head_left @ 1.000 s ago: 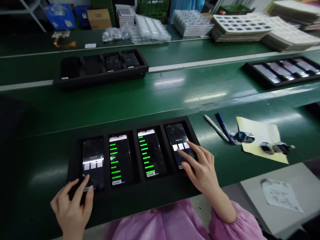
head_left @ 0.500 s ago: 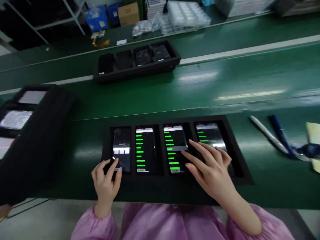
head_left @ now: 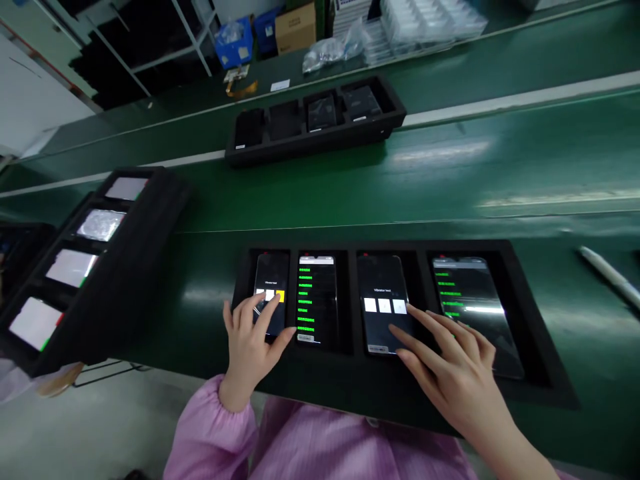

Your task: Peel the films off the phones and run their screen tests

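Note:
Several smartphones lie face up in the slots of a black foam tray (head_left: 353, 373) before me. My left hand (head_left: 254, 343), fingers spread, is over the leftmost phone (head_left: 271, 267), its fingertips at the row of squares on the screen, one of them yellow. The second phone (head_left: 320, 293) shows a list in green. My right hand (head_left: 453, 360) is open, with fingertips at the right edge and lower part of the third phone (head_left: 383, 273), which shows "Vibrator test" and white squares. Partly under that hand, the rightmost phone (head_left: 475, 280) shows a green list.
Another black tray (head_left: 310, 143) with dark devices sits further back on the green bench (head_left: 325, 193). At left stand tilted black trays (head_left: 150, 227) with lit white screens. A white pen (head_left: 607, 273) lies at right. Plastic bags (head_left: 333, 53) and a cardboard box (head_left: 295, 28) are behind.
The third phone's screen has switched from a green list to "Vibrator test" with white squares. On the leftmost phone, a square is now yellow and my left fingertips are higher. The view has shifted left.

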Motion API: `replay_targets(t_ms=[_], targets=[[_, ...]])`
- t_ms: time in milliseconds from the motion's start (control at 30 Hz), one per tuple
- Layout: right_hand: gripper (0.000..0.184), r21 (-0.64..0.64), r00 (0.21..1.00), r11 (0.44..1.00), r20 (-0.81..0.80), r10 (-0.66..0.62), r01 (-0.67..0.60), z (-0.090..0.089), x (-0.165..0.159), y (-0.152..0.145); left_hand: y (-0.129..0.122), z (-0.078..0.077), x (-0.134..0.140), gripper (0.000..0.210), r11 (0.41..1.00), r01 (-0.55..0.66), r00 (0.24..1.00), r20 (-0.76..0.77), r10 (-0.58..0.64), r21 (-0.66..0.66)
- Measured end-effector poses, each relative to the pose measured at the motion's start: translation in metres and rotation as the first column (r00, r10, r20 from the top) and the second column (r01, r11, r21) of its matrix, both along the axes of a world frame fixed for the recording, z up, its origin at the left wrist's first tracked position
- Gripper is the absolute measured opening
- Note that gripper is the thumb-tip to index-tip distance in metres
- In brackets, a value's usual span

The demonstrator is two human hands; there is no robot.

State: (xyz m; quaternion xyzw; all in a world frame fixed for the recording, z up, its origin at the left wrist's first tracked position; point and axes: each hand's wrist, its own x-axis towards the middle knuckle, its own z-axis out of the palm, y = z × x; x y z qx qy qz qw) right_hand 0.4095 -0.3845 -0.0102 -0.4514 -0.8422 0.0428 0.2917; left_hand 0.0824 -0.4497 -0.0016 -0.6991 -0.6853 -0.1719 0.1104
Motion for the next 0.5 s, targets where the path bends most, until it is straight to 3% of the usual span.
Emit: replay_targets(t_ms=[300, 500], targets=[[0.036, -0.013, 0.998, 0.999, -0.033, -0.048, 0.047, -0.001, -0.003, -0.001, 0.023, 0.003, 0.028, 0.048, 0.989, 0.053, 0.999, -0.005, -0.054, -0.136], [0.036, -0.014, 0.998, 0.998, -0.030, -0.062, 0.062, -0.001, -0.004, -0.002, 0.006, 0.003, 0.025, 0.051, 0.996, 0.084, 0.996, 0.020, -0.083, -0.036]])
